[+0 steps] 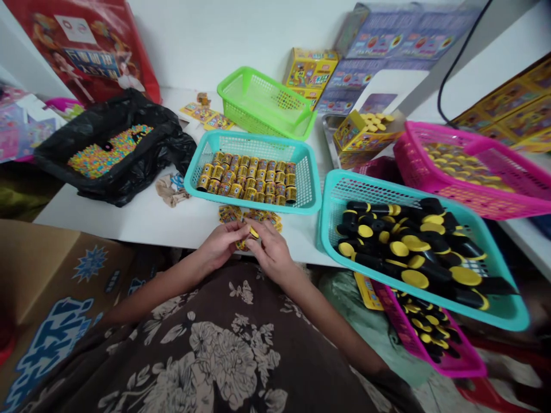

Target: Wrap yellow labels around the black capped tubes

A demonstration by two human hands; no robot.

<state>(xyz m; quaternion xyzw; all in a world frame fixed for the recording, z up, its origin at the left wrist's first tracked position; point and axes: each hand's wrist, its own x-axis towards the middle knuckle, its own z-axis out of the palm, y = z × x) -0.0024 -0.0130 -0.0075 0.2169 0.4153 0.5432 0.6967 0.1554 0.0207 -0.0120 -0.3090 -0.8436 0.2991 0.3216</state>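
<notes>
At the table's front edge, my left hand (224,242) and my right hand (272,248) meet with closed fingers around a small yellow-capped container (253,232). Its lower part is mostly covered by my fingers. Just beyond the fingers lie printed yellow labels (230,214) in loose piles. Behind them is a turquoise basket (253,203) with rows of small labelled containers (249,178) lying on their sides. To the right, a larger turquoise basket (329,215) is heaped with black containers with yellow caps (399,248).
A black bag-lined bin (55,146) of colourful pellets stands left. Behind are a green basket (267,123) and stacked boxes (379,40). A pink basket (482,192) sits right, another pink basket (467,367) below. A cardboard box (55,287) is at lower left.
</notes>
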